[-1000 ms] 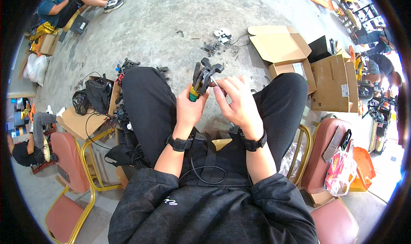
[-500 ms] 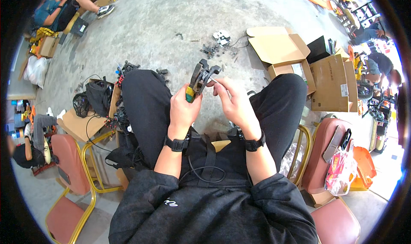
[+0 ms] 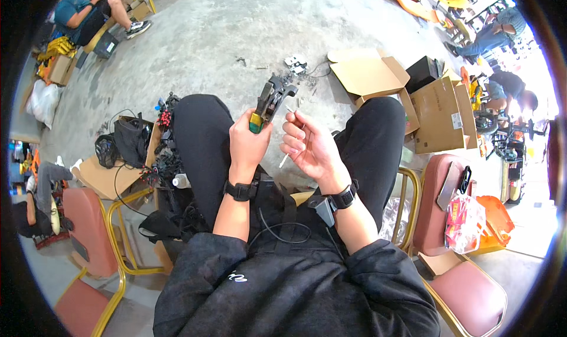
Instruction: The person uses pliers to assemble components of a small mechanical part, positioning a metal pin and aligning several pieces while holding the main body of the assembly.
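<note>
My left hand (image 3: 249,142) is wrapped round the yellow and green handles of a wire stripper (image 3: 273,99), its black jaws pointing up and away from me. To its right, my right hand (image 3: 313,145) is turned partly palm up, thumb and forefinger pinched on a short, thin white wire (image 3: 283,160). One end of the wire sticks out above the fingertips, the other below the curled fingers. A small gap separates the wire's upper tip from the stripper's jaws. Both hands are above the floor, between my knees.
Small dark parts and a white device (image 3: 295,64) lie on the floor ahead. Cardboard boxes (image 3: 437,112) stand at the right. Left of my leg are cables and a black bag (image 3: 131,141) on cardboard. Chairs (image 3: 88,230) flank me; several people sit or stand farther off.
My right hand has drawn back toward me from the stripper's jaws and rolled palm up, with the white wire now showing. The left hand and stripper have shifted slightly left.
</note>
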`<state>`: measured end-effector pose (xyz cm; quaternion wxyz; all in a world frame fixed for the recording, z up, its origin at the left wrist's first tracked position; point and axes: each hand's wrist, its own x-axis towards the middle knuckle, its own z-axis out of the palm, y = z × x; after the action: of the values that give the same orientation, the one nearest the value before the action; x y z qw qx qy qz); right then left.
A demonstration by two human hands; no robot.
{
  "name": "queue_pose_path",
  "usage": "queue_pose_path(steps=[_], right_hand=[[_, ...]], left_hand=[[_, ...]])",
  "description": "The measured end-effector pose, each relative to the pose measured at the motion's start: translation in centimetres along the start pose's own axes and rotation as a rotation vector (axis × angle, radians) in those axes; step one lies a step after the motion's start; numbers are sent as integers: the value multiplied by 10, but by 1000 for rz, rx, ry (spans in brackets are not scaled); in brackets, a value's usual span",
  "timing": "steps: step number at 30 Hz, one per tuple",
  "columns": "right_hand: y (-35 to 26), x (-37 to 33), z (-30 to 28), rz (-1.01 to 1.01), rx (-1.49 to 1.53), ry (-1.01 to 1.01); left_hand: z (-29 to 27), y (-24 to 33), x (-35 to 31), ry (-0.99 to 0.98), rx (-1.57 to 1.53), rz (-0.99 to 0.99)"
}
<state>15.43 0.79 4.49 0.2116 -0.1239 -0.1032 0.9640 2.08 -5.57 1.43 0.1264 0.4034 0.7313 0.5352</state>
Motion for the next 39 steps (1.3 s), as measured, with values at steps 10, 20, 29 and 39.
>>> queue_pose_path(steps=[10, 20, 29, 39], right_hand=[[30, -45, 47, -129, -695, 61], [52, -43, 41, -24, -867, 72], [48, -40, 37, -12, -853, 102], [22, -72, 17, -454, -823, 58]], left_hand=[[-22, 17, -6, 40, -227, -49], [-31, 6, -7, 88, -364, -126], [-25, 6, -6, 130, -371, -71], [-16, 43, -21, -43, -607, -83]])
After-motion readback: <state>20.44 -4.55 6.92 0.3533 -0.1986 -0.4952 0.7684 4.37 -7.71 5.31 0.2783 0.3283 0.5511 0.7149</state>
